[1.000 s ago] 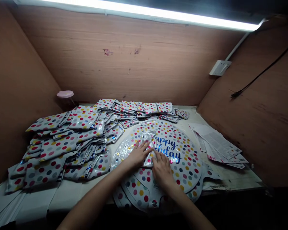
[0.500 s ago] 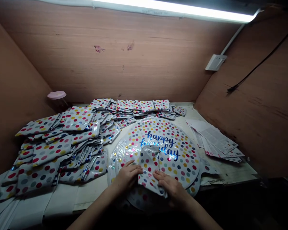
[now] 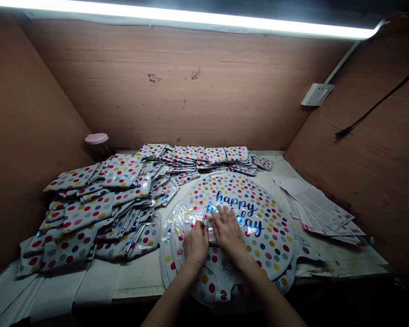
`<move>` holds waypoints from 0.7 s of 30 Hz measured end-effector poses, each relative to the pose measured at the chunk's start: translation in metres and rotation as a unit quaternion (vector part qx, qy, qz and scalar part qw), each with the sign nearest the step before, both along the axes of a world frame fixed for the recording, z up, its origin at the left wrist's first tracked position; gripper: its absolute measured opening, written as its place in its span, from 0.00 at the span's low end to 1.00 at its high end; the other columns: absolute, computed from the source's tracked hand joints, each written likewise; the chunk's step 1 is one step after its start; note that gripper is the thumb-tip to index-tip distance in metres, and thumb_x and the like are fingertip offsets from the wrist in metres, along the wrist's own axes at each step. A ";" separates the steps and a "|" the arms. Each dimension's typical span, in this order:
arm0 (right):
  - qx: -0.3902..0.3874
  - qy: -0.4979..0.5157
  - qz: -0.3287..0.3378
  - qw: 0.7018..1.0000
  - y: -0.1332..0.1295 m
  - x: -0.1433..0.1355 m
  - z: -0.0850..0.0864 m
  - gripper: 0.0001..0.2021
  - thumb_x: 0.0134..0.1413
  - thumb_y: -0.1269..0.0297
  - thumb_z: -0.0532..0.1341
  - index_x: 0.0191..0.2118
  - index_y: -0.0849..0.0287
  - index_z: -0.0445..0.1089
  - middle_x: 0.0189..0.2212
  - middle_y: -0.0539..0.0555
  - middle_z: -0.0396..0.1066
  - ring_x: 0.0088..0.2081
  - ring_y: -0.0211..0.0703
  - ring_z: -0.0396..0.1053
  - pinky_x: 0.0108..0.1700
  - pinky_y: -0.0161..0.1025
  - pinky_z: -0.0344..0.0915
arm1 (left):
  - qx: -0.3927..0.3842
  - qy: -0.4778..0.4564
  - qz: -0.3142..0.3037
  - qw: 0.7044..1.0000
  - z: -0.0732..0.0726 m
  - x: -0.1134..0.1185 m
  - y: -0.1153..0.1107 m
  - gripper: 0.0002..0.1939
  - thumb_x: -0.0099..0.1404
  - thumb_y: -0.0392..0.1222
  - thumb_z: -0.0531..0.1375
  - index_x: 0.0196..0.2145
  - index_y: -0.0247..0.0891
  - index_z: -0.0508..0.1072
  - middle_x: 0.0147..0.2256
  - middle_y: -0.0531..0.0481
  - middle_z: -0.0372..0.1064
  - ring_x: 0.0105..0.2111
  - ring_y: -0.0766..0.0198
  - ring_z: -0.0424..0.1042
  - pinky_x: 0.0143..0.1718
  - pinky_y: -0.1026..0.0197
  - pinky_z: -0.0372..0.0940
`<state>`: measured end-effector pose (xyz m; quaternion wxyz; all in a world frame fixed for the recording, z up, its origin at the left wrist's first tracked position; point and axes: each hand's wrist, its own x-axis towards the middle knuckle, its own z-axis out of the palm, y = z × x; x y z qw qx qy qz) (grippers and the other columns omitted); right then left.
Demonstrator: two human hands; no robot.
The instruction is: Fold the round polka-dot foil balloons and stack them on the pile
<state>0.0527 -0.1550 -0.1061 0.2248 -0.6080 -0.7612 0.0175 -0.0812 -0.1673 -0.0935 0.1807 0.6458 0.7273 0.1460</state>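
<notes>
A stack of flat round foil balloons (image 3: pixel 276 240), white with coloured dots and blue "happy birthday" lettering, lies in front of me. On top of it, a folded foil balloon (image 3: pixel 211 234) is mostly covered by my hands. My left hand (image 3: pixel 195 245) is closed, its thumb and fingers pinching the left side of that folded piece. Beside it, my right hand (image 3: pixel 227 231) lies flat with fingers stretched out, pressing down over the folded piece and part of the lettering. A balloon neck (image 3: pixel 224 293) hangs at the near edge of the stack.
Many folded dotted balloons (image 3: pixel 87 211) are heaped at left, with a row of folded packets (image 3: pixel 214 155) along the back wall. Printed paper sheets (image 3: pixel 322 206) lie at right. A pink-lidded container (image 3: pixel 97 139) stands in the back left corner. White sheets (image 3: pixel 54 290) lie front left.
Both hands have moved up the stack and closer together. The folded balloon, earlier a long strip in plain sight, is now mostly under them. My right hand has flattened out. The view has shifted slightly.
</notes>
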 end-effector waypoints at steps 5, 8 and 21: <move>-0.018 -0.035 0.074 0.996 0.003 -0.002 -0.027 0.26 0.63 0.60 0.49 0.66 0.47 0.48 0.67 0.50 0.44 0.67 0.60 0.33 0.63 0.63 0.43 | -0.039 0.026 0.030 0.998 0.014 0.006 0.008 0.16 0.67 0.43 0.52 0.48 0.31 0.69 0.44 0.35 0.70 0.43 0.49 0.72 0.44 0.51 0.63; 0.003 -0.036 0.069 0.997 0.006 0.002 -0.040 0.27 0.62 0.64 0.50 0.66 0.47 0.49 0.67 0.49 0.43 0.67 0.61 0.29 0.63 0.64 0.43 | -0.097 0.026 0.027 0.995 0.027 0.012 0.020 0.16 0.66 0.43 0.53 0.43 0.27 0.72 0.39 0.31 0.73 0.42 0.44 0.73 0.43 0.48 0.64; 0.028 0.102 0.105 0.989 -0.040 0.059 -0.021 0.27 0.63 0.59 0.49 0.67 0.45 0.45 0.66 0.51 0.47 0.65 0.57 0.46 0.57 0.59 0.62 | 0.123 -0.149 0.168 0.967 0.088 -0.089 0.041 0.07 0.70 0.37 0.52 0.40 0.35 0.68 0.35 0.47 0.74 0.32 0.65 0.73 0.33 0.64 0.68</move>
